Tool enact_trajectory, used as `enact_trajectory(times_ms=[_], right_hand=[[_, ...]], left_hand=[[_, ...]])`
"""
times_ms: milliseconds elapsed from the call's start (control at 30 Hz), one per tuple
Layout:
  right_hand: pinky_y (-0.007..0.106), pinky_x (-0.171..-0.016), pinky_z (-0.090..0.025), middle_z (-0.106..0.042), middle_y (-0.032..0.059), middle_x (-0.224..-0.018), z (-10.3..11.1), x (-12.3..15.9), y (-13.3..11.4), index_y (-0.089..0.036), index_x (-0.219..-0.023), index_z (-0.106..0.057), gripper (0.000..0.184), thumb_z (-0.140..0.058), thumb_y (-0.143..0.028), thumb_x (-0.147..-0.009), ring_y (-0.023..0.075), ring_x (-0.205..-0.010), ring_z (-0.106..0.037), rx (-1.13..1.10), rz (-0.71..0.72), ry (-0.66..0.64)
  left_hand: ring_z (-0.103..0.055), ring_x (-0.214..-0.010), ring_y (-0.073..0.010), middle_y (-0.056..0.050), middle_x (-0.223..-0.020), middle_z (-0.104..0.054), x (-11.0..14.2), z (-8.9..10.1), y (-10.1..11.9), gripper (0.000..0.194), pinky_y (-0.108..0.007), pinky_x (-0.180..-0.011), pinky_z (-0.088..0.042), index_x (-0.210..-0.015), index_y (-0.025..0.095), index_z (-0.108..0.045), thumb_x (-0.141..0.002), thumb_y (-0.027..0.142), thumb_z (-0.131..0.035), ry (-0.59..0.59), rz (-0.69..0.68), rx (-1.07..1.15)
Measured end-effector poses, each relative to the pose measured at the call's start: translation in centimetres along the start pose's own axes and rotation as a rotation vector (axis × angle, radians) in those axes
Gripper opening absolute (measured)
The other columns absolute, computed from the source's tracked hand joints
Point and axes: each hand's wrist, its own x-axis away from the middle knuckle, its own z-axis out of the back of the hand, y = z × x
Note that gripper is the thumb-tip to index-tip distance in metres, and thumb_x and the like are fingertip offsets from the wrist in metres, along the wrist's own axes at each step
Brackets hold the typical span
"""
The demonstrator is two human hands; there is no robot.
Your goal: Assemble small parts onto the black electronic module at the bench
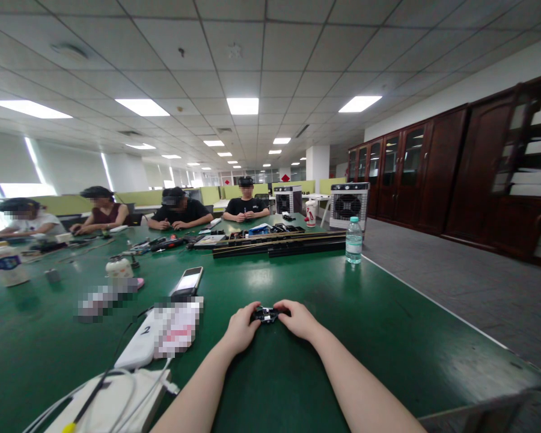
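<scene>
A small black assembly [267, 314] with pale and silvery parts is between my hands, at or just above the green tabletop; its exact kind is too small to make out. My left hand [243, 328] pinches its left end between thumb and fingers. On the opposite end, the curled fingers of my right hand [297, 319] grip it too. My fingertips cover both ends, so only the middle shows.
Left of my forearms lie a phone [192, 281], a white power bank [139, 340] marked 2, cables and a white box [117, 406]. A water bottle [354, 242] stands at the right edge. Long black rails [306, 246] lie across the green table [410, 337]. Several people sit beyond.
</scene>
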Motion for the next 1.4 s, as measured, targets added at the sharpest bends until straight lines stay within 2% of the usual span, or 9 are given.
enact_trajectory(times_ms=[700,967,1167,1400], right_hand=[[0.032,-0.085,-0.046,-0.067,0.005,-0.101,0.1,0.0,-0.2,-0.02,-0.102,-0.065,0.03,-0.053,-0.021,-0.074,0.0192,-0.091,-0.061,0.071,-0.026,0.043],[0.033,-0.094,-0.041,-0.066,0.0054,-0.105,0.1,0.2,-1.1,-0.019,-0.099,-0.066,0.027,-0.055,-0.021,-0.074,0.0202,-0.102,-0.057,0.109,0.077,0.091],[0.034,-0.092,-0.042,-0.066,0.0041,-0.106,-0.3,0.4,-1.4,-0.022,-0.102,-0.066,0.032,-0.064,-0.031,-0.071,0.0221,-0.1,-0.057,0.151,0.117,0.073],[0.034,-0.09,-0.041,-0.066,0.003,-0.104,-0.8,0.4,-1.2,-0.024,-0.101,-0.066,0.034,-0.067,-0.027,-0.067,0.0213,-0.1,-0.056,0.208,0.134,0.048]], left_hand=[[-0.053,-0.111,-0.0202,-0.005,-0.121,-0.06,-0.1,-0.2,-0.3,0.046,-0.031,-0.098,-0.037,-0.122,0.021,-0.048,-0.077,0.017,-0.049,0.006,-0.006,0.012],[-0.054,-0.11,-0.0185,-0.007,-0.12,-0.058,-0.3,-0.6,-0.6,0.043,-0.029,-0.097,-0.038,-0.119,0.019,-0.05,-0.076,0.015,-0.05,0.029,-0.051,0.017],[-0.053,-0.111,-0.0187,-0.007,-0.12,-0.058,-0.2,-0.3,-0.3,0.041,-0.029,-0.097,-0.038,-0.118,0.018,-0.051,-0.077,0.018,-0.051,0.033,-0.057,0.004],[-0.053,-0.112,-0.0199,-0.007,-0.121,-0.059,0.0,0.0,0.2,0.042,-0.03,-0.098,-0.038,-0.119,0.018,-0.051,-0.077,0.02,-0.05,0.021,-0.047,-0.021]])
